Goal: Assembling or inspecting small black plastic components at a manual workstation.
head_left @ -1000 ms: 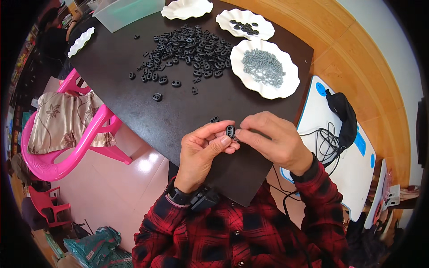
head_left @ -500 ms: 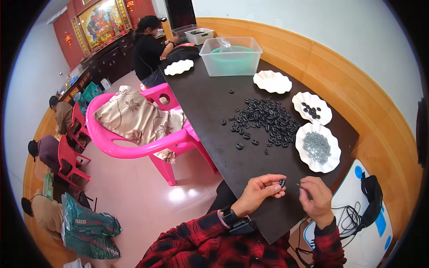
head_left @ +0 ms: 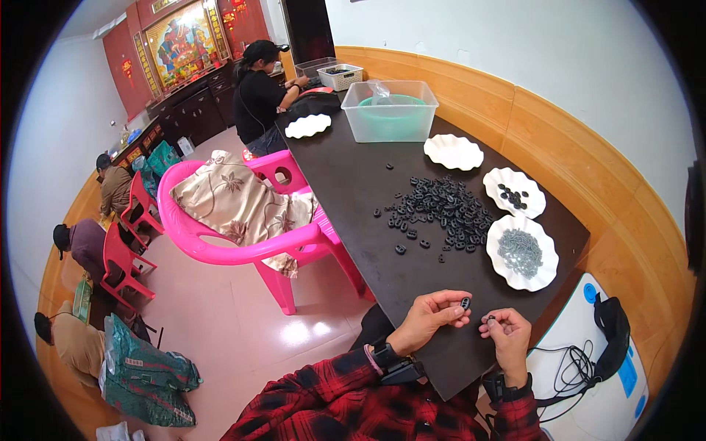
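Between thumb and fingertips my left hand (head_left: 434, 316) grips a small black oval cord lock (head_left: 465, 302) with holes in its face. Just to its right, my right hand (head_left: 507, 332) is closed in a pinch around a tiny dark thing too small to name; the hands are apart. Beyond them, a loose heap of black cord lock parts (head_left: 447, 212) lies on the dark table (head_left: 346, 191). A white wavy-edged plate (head_left: 546, 275) at the heap's right holds many fine grey pieces (head_left: 520, 252). Several small black pieces (head_left: 513, 196) lie on the plate behind it (head_left: 535, 184).
White plates (head_left: 454, 152) (head_left: 308, 126) and a clear tub (head_left: 390, 128) with a green basin stand farther back. A pink chair (head_left: 213, 253) is at left. On the right, a white board (head_left: 581, 389) bears black cables. A person (head_left: 257, 103) works at the far end.
My right hand has moved left and slightly down, its fingers drawn closer together. The left hand keeps its hold on the cord lock. The whole view has shifted a little.
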